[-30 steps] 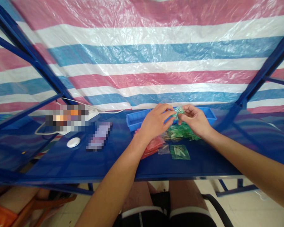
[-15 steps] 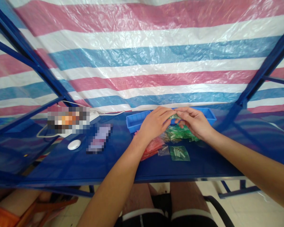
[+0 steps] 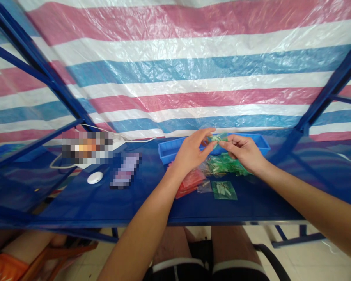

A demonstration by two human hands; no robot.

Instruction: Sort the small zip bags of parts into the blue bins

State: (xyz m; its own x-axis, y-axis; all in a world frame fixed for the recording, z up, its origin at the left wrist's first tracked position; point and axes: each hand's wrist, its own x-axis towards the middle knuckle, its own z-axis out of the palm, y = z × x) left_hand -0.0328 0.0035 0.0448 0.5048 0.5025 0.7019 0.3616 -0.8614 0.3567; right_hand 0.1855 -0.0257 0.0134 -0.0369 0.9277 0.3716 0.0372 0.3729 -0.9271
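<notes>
From the held packet (image 3: 218, 138), the striped sheet (image 3: 193, 70) walls off twelve o'clock; green packets (image 3: 228, 167) and red packets (image 3: 190, 182) obstruct five and seven. Beyond the right hand (image 3: 247, 153) and blue tray (image 3: 262, 142), bare surface (image 3: 300, 166) at three o'clock leaves passage.

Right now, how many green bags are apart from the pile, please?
2: one bag held between the left hand and right hand, another bag on the table in front of the green pile; more may be hidden.
</notes>
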